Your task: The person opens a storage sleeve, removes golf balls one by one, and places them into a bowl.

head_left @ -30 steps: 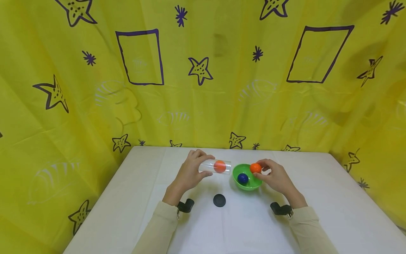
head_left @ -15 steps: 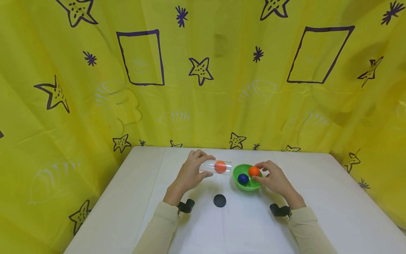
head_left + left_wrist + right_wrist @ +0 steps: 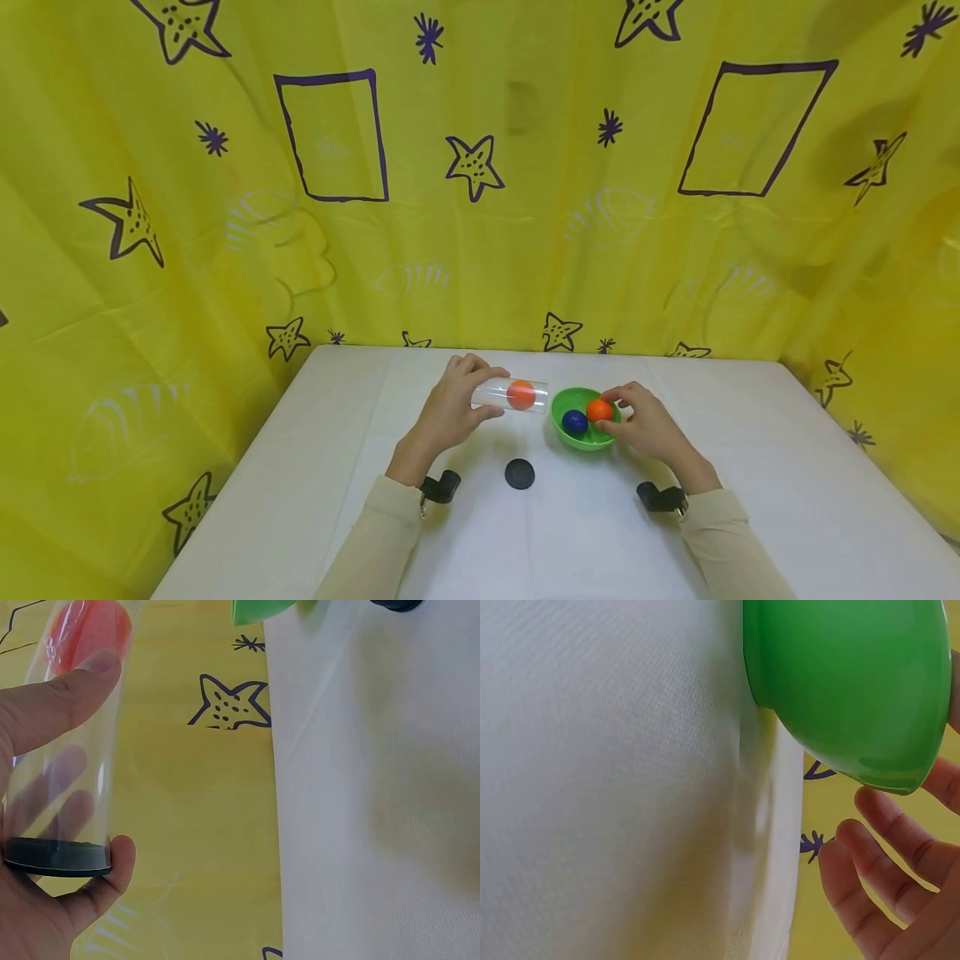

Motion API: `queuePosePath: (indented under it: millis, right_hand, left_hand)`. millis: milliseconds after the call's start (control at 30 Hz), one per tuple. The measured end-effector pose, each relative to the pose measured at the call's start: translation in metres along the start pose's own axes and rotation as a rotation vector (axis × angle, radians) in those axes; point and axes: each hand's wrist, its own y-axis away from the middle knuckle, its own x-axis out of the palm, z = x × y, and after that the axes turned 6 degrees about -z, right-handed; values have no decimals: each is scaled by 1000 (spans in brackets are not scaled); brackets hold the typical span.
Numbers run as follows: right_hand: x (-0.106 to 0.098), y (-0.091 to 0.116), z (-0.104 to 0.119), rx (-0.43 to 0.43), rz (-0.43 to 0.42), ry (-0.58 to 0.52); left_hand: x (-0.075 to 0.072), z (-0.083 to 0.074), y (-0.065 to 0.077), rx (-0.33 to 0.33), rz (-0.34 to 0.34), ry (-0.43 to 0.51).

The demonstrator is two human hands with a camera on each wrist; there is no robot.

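Note:
My left hand (image 3: 448, 406) grips a clear plastic tube (image 3: 489, 392) tilted on its side, its mouth towards the bowl. An orange ball (image 3: 521, 395) sits inside the tube. The left wrist view shows a black cap (image 3: 58, 857) on the tube's other end. A green bowl (image 3: 586, 445) stands just right of the tube, holding a dark blue ball (image 3: 575, 422). With thumb and index finger my right hand (image 3: 647, 423) pinches a second orange ball (image 3: 599, 410) down in the bowl. In the right wrist view the bowl's wall (image 3: 847, 682) hides that ball, and the other fingers spread outside.
A black round lid (image 3: 520, 473) lies on the white table (image 3: 585, 533) in front of the bowl. Behind the table hangs a yellow curtain (image 3: 480, 242) with drawn stars and fish.
My right hand has lowered the orange ball from the bowl's right rim into the bowl, next to the blue ball. The left hand and the tube have stayed nearly still.

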Motion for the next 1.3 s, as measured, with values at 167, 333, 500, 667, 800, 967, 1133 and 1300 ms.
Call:
queuePosePath:
  millis: [167, 333, 500, 667, 800, 967, 1133, 1300]
  right_hand:
    - [0, -1, 0, -12, -23, -33]
    - [-1, -1, -1, -30, -35, -30]
    - [-4, -1, 2, -25, -44, -37]
    - [-7, -2, 8, -43, -62, -41]
    - [-10, -2, 15, -70, -81, -39]
    - [-11, -2, 31, -102, -90, -61]
    - [-8, 2, 53, -100, -37, -144]
    - [-1, 6, 71, -135, 27, -198]
  left_hand:
    - [0, -1, 0, -4, 3, -4]
    - [1, 0, 0, -11, 8, -7]
    - [2, 0, 0, -7, 5, -9]
    - [2, 0, 0, -3, 5, -8]
    - [2, -1, 0, -3, 5, -10]
    - [2, -1, 0, 15, -5, -16]
    - [2, -3, 0, 23, -10, -16]
    - [2, -4, -1, 24, -7, -19]
